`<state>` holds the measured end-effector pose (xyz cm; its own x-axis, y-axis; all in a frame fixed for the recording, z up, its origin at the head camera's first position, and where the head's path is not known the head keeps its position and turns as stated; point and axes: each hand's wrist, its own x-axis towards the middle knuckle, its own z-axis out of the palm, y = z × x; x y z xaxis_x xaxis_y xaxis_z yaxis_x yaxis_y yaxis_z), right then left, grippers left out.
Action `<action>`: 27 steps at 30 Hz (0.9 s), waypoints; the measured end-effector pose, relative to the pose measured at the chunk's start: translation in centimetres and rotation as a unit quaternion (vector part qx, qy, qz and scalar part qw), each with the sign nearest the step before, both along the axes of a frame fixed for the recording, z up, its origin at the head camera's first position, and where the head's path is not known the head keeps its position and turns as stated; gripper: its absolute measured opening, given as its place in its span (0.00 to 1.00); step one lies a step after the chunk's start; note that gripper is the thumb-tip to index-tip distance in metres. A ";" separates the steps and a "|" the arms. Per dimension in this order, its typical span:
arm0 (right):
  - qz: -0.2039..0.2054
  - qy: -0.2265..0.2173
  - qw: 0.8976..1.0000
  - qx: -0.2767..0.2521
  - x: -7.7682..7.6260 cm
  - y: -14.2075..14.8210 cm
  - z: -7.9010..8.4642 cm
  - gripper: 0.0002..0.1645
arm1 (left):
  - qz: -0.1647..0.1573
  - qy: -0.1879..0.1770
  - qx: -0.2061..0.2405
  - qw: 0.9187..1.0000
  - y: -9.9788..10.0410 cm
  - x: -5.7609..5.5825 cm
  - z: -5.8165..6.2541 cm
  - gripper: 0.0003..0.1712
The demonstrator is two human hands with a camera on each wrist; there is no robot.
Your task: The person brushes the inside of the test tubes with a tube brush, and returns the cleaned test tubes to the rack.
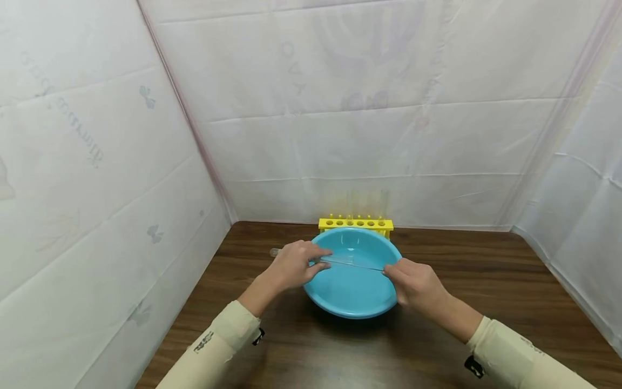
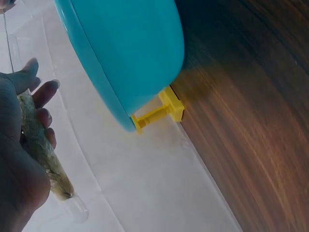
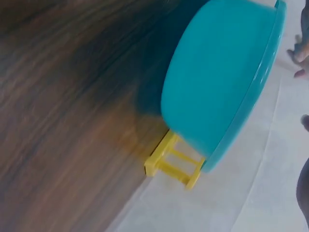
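Observation:
A clear glass test tube (image 2: 80, 211) lies in my left hand (image 1: 295, 266), its rounded end poking out past the palm side. Inside it sits a test tube brush (image 2: 44, 150) with pale bristles, as the left wrist view shows. The brush's thin twisted-wire handle (image 1: 357, 265) runs across to my right hand (image 1: 419, 285), which pinches its far end between thumb and fingers. Both hands are above the light blue basin (image 1: 352, 294), one over each side. In the right wrist view my right hand (image 3: 303, 188) shows only in part at the edge.
Behind the basin stands a yellow test tube rack (image 1: 356, 223) with a few clear tubes upright in it. The dark wooden table (image 1: 466, 270) meets white sheeting (image 1: 364, 146) at the back and sides.

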<state>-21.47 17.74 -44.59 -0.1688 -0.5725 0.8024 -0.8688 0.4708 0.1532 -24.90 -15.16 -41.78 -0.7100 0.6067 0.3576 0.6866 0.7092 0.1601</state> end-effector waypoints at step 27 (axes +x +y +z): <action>-0.010 -0.507 0.855 -0.110 1.5 1.6 3.0 0.16 | -0.050 0.168 0.015 0.984 0.1 -1.3 0.3 0.15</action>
<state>-19.98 19.33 -41.59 -0.8500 -0.4144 0.3252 -0.4929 0.4080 -0.7685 -26.17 -15.04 -41.43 -0.4857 0.6531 0.5810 0.7706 0.6337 -0.0681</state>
